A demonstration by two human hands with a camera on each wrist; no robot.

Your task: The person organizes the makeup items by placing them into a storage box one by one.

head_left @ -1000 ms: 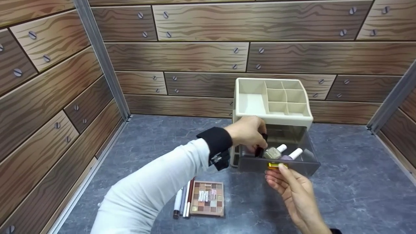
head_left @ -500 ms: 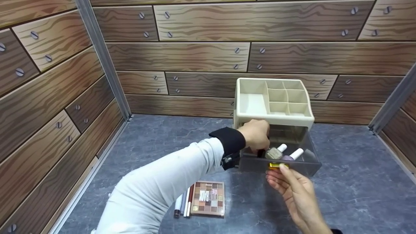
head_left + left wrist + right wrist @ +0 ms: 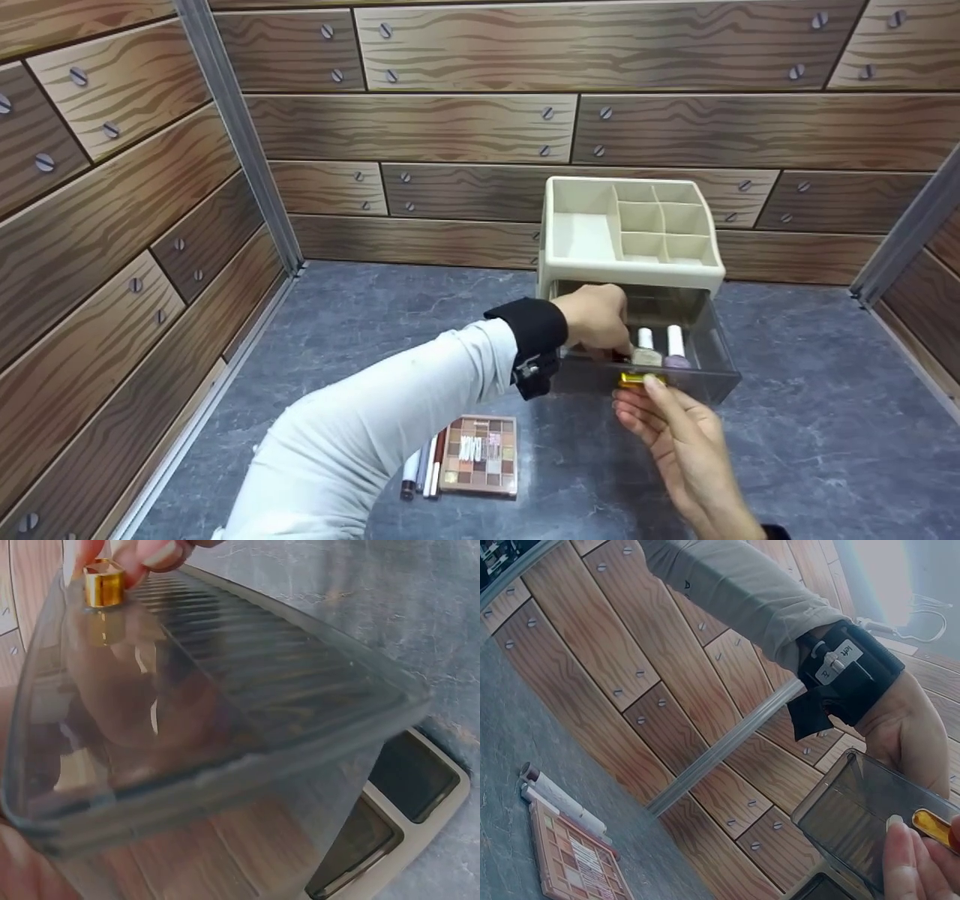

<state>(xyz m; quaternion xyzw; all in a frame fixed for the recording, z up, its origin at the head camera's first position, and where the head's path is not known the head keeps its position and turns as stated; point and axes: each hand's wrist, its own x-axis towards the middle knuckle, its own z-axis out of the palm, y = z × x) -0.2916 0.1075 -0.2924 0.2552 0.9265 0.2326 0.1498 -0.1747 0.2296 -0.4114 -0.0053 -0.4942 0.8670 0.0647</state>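
My left hand (image 3: 598, 319) reaches down into the smoky see-through drawer (image 3: 716, 382), which is pulled out of the cream makeup organizer (image 3: 559, 262). Its fingertips are beside a nail polish bottle (image 3: 647, 357) with a white cap; whether they grip anything is hidden. To the right of that bottle is a purple nail polish bottle (image 3: 676, 352), also white-capped. Both caps point toward the back. My right hand (image 3: 679, 442) pinches the gold drawer handle (image 3: 632, 379) between thumb and fingers. In the left wrist view, the handle (image 3: 103, 585) shows near the fingertips, and my left hand appears blurred through the drawer.
An eyeshadow palette (image 3: 480, 457) lies on the grey marbled surface, with several slim makeup pencils (image 3: 424, 469) along its left side. The organizer's top has several compartments (image 3: 660, 217). Wood-patterned walls (image 3: 420, 127) enclose the back and sides.
My left hand has moved slightly right and lower in the drawer. The dark item it held is now mostly hidden. Both nail polish bottles have turned from slanted to nearly straight. My right hand stays on the handle.
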